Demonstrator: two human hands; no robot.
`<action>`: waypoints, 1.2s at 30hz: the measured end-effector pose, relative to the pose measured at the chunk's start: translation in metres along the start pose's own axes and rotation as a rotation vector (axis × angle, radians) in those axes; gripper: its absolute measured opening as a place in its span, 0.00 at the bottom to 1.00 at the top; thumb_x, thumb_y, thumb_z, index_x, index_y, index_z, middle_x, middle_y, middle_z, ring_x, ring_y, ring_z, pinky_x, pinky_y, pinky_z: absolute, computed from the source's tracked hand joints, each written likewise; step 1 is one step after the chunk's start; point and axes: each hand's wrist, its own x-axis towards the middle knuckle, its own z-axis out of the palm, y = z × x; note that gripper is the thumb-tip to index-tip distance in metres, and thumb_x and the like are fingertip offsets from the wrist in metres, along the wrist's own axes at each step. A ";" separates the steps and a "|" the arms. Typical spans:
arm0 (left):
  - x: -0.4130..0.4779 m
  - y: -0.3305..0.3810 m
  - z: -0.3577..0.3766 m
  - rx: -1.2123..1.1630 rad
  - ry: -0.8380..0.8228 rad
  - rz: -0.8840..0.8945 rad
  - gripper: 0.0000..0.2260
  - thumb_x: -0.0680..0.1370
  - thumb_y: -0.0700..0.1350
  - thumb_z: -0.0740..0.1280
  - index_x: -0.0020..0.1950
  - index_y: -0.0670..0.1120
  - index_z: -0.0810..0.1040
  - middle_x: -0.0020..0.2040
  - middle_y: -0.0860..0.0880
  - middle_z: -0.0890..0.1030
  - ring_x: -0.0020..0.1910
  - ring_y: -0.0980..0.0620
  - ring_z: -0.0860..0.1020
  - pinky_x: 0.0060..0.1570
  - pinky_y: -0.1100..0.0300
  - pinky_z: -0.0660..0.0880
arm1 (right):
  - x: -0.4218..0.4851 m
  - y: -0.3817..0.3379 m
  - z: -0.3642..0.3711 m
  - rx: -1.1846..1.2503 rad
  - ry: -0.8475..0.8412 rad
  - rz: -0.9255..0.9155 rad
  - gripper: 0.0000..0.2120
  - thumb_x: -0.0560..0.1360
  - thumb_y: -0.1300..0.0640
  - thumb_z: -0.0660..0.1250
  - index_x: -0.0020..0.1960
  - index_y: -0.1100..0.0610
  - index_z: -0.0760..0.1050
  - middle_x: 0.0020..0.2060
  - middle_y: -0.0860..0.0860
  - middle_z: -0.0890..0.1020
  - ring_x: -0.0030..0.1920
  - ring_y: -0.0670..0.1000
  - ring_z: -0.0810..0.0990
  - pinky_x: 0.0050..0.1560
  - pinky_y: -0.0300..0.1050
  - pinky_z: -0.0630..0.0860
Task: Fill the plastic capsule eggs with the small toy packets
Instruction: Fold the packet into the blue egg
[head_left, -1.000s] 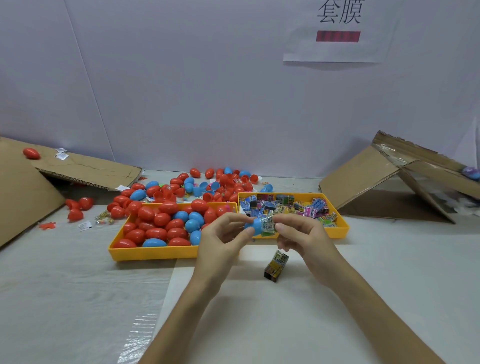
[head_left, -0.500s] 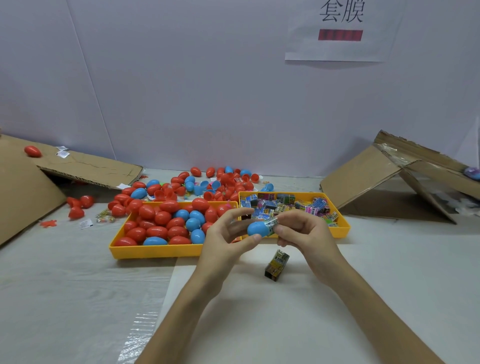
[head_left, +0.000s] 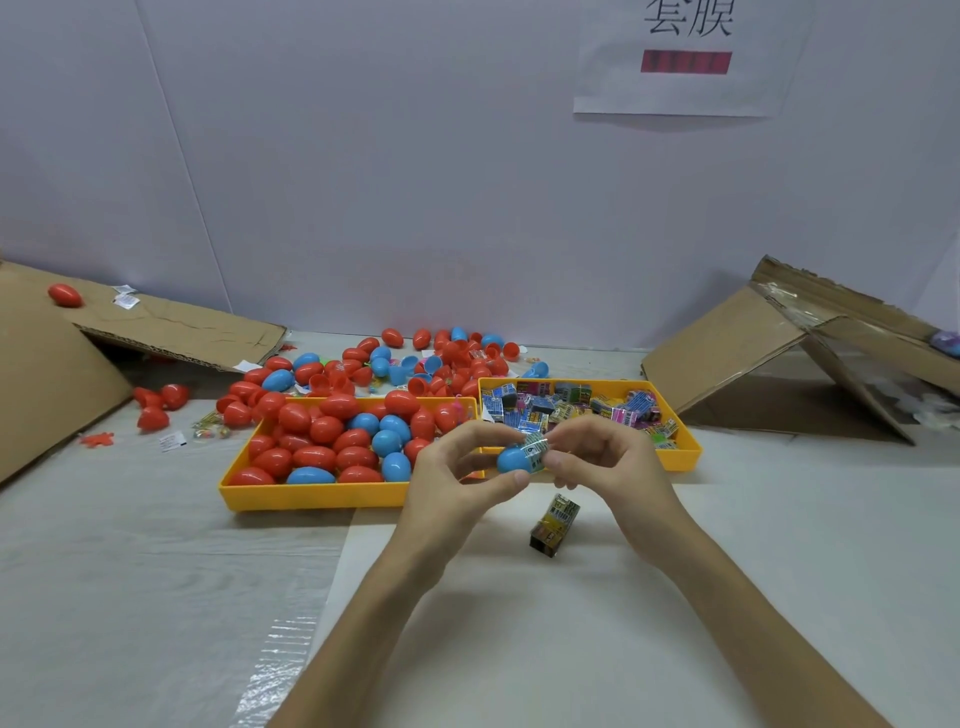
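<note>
Plenty of white table (head_left: 571, 649) lies under both hands, so if a grip slips the round shell prob rolls toward the person or off under the cardboard flaps (head_left: 52, 374) well out to either side. Two yellow trays sit just beyond the hands: egg tray (head_left: 311, 496) past the left hand (head_left: 457, 467), packet tray (head_left: 685, 452) past the right hand (head_left: 608, 457). A jerk fwd could bump a rim or drop the piece in w/ the rest, where it is hard to pick out again. Left hand pinches the blue egg half (head_left: 511, 460) b/w thumb and fingertips. Right hand's curled fingers pinch the toy packet (head_left: 536, 451) and hold it at the shell's open mouth. Main risk, as a judgement: packet looks about as wide as the opening and sticks out, so pushed crooked it may jam, crumple or pop back out. Squeezing the thin shell harder to compensate could flip it out of the pinch. Cannot tell whether a matching half is tucked in a palm; if not, closing needs another pick-up w/ the packet loose meanwhile. Position: egg half is b/w the two hands, touching the left fingertips, off the table; packet touches it on the right-hand side, partly in. One spare dark packet (head_left: 555, 525) lies on the table just below the right hand, near enough for a wrist to sweep it.
</note>
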 end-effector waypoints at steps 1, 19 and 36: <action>0.000 0.000 0.000 -0.003 0.005 0.006 0.14 0.72 0.39 0.77 0.49 0.59 0.83 0.50 0.59 0.85 0.49 0.59 0.83 0.38 0.67 0.77 | 0.000 0.000 0.000 -0.012 0.003 -0.002 0.06 0.73 0.65 0.75 0.49 0.58 0.82 0.40 0.55 0.86 0.35 0.52 0.82 0.38 0.43 0.79; 0.002 -0.003 -0.001 0.084 0.039 0.071 0.15 0.73 0.38 0.77 0.52 0.57 0.83 0.49 0.62 0.85 0.52 0.62 0.83 0.47 0.67 0.79 | -0.006 -0.001 0.005 -0.235 0.045 -0.214 0.11 0.73 0.64 0.76 0.50 0.50 0.81 0.38 0.50 0.85 0.31 0.53 0.84 0.33 0.44 0.81; 0.001 -0.002 -0.001 0.166 0.063 0.135 0.17 0.74 0.37 0.75 0.52 0.60 0.84 0.49 0.67 0.83 0.54 0.68 0.79 0.45 0.76 0.73 | -0.007 -0.004 0.006 -0.308 0.080 -0.228 0.09 0.74 0.63 0.75 0.47 0.50 0.82 0.38 0.47 0.84 0.30 0.50 0.83 0.33 0.40 0.79</action>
